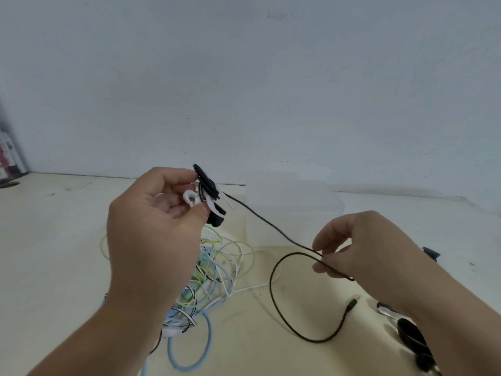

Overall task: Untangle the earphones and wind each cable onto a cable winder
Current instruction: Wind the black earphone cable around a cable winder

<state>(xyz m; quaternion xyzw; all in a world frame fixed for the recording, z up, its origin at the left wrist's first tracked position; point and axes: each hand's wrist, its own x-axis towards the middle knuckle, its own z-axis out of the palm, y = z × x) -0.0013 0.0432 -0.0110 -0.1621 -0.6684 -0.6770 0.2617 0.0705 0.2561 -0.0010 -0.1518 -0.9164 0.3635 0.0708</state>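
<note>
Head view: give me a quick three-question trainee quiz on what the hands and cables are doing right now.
1. True or false: the left hand holds the winder.
2. The tangle lies: A on the table, B in the right hand, C in a box.
3. Fill in: the right hand pinches the ____ cable.
Key: 1 true; 2 A; 3 black.
</note>
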